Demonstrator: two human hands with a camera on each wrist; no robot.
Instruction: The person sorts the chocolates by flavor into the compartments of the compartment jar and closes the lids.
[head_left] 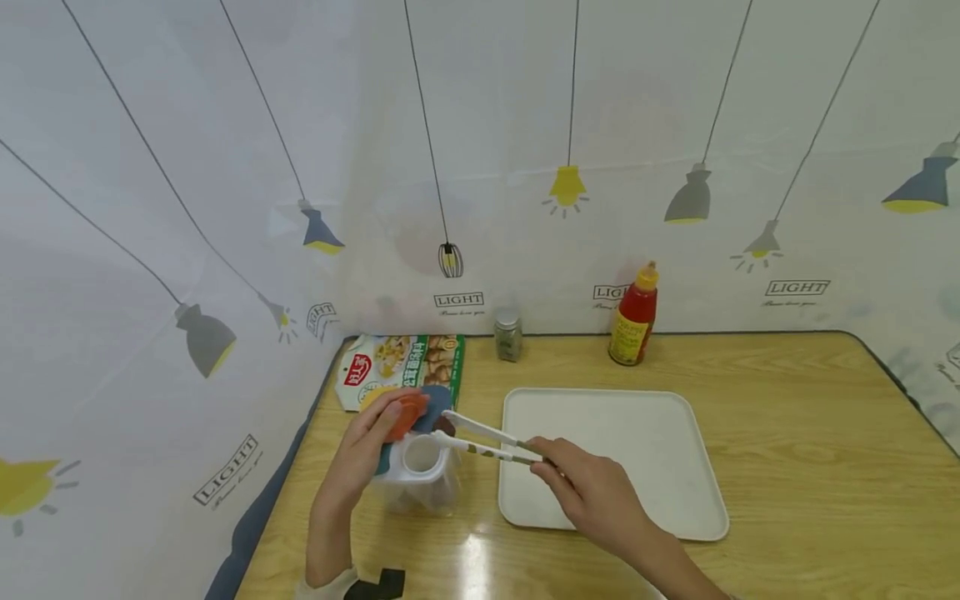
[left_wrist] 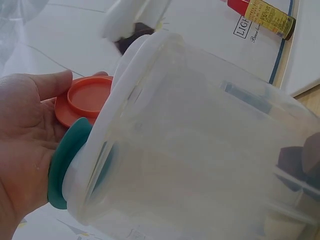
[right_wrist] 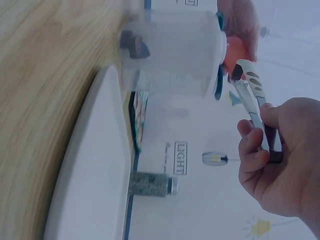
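Observation:
A clear plastic container (head_left: 423,492) with a white multi-hole top stands at the left of the table. My left hand (head_left: 362,446) pinches its round orange lid (left_wrist: 90,97), lifted up from the top. A teal lid (left_wrist: 70,162) sits on the top by my left wrist, and a blue lid (head_left: 433,408) shows behind. My right hand (right_wrist: 280,150) grips white tongs (head_left: 491,442) with dark spots. Between the tongs' tips is a small dark brown piece (right_wrist: 237,73), right over the container's top beside the orange lid. Other dark pieces (right_wrist: 134,45) lie at the container's bottom.
A white tray (head_left: 615,521) lies right of the container, under my right hand. Behind the container is a printed food packet (head_left: 405,358). A small spice jar (head_left: 508,335) and a red sauce bottle (head_left: 633,321) stand at the table's back edge, before a printed curtain.

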